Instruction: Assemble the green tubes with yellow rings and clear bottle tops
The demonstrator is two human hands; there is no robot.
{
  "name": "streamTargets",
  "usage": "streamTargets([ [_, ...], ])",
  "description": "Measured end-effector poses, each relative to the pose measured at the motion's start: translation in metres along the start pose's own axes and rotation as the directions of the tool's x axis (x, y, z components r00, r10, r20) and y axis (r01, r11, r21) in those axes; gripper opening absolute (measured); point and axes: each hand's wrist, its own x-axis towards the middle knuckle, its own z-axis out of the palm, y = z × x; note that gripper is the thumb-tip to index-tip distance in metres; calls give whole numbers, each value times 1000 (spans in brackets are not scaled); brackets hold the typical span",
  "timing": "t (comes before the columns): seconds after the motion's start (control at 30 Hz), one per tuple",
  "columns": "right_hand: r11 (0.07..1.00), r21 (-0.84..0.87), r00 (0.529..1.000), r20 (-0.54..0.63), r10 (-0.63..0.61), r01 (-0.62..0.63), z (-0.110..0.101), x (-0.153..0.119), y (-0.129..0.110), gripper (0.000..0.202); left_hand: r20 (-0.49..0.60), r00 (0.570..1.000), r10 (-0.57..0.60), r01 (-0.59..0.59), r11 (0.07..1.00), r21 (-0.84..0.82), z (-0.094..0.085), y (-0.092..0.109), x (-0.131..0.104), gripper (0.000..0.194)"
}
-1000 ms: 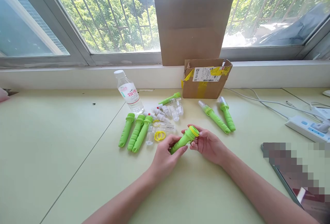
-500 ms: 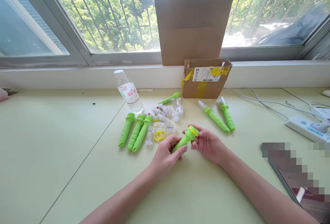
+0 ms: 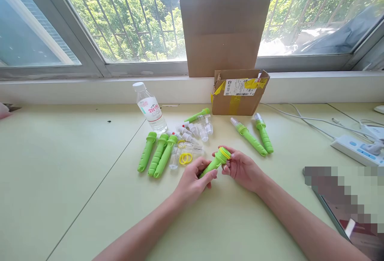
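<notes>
My left hand (image 3: 195, 177) is wrapped round the lower part of a green ribbed tube (image 3: 218, 160), which tilts up to the right. A yellow ring (image 3: 225, 152) sits around its threaded top. The fingers of my right hand (image 3: 242, 168) pinch the tube's top end at the ring. Left of my hands lie three green tubes (image 3: 162, 155) side by side. Beside them are loose yellow rings (image 3: 185, 158), clear ribbed caps (image 3: 174, 159) and small white parts (image 3: 189, 138).
A clear bottle (image 3: 151, 111) stands at the back left, an open cardboard box (image 3: 237, 103) behind the parts. Two capped green tubes (image 3: 253, 141) lie right of centre. On the right are a power strip (image 3: 357, 149), cables (image 3: 312, 118) and a dark flat device (image 3: 325, 209), partly pixelated.
</notes>
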Motion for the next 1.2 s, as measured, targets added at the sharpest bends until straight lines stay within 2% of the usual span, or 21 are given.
streamTargets([
  [0.47, 1000, -21, 1000, -12, 2, -3, 1, 0, 0, 29, 30, 1000, 6, -5, 1000, -12, -2, -2, 1, 21],
  [0.93, 1000, -10, 1000, -13, 14, -14, 1, 0, -1, 27, 41, 999, 36, -37, 999, 34, -4, -5, 0, 25],
  [1.2, 999, -41, 1000, -6, 14, -15, 4, -1, -2, 26, 77, 996, 37, -37, 999, 2, -6, -9, 1, 31],
])
